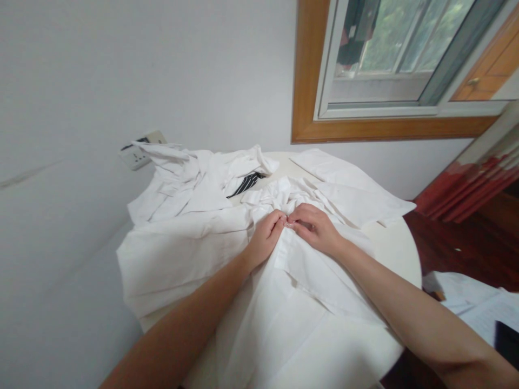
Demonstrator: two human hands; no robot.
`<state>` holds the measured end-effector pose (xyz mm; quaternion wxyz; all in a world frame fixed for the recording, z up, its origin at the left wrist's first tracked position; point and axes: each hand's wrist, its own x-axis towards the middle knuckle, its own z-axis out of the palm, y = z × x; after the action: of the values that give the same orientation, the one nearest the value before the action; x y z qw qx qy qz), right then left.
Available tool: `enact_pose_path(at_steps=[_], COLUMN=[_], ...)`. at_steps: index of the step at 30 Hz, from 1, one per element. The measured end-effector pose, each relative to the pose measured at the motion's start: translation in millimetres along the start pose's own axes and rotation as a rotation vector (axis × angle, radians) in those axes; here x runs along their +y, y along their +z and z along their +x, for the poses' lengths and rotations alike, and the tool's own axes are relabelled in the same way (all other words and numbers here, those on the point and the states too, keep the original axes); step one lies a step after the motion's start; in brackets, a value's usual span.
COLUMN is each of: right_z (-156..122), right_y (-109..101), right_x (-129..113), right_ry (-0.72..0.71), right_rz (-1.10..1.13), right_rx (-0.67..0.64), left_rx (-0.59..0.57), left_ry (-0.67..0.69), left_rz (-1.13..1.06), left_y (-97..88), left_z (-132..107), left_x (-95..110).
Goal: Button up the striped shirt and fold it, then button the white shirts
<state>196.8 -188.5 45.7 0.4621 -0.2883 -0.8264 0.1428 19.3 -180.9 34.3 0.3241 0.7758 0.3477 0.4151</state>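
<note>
A white shirt lies spread and rumpled over a round white table, one sleeve reaching out to the right. At its front, near the middle, my left hand is closed with fingers pinching the fabric. Close against it, my right hand is also closed, thumb and fingertips together on the same spot of the shirt. Something small and shiny shows between the fingertips, too small to make out. Below the hands the cloth falls in folds toward me. A black-and-white striped piece shows among the folds.
A wall socket sits behind the table at left. Above right is a wood-framed window. A red and white curtain hangs at the right. Papers lie low beside the table's right edge.
</note>
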Motion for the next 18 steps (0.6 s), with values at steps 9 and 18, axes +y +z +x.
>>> enact_pose_path(at_steps=[9,18], right_z=[-4,-6], right_y=[11,16], right_x=[-9,-10], right_ry=[0.008,0.065], right_rz=[-0.079,-0.072], right_rx=[0.145,0.177], left_rx=[0.029,0.079], left_ry=[-0.028,-0.073], left_rz=[-0.124,-0.216], left_y=[3.9,10.8], left_z=[-4,-6], left_x=[8,-2])
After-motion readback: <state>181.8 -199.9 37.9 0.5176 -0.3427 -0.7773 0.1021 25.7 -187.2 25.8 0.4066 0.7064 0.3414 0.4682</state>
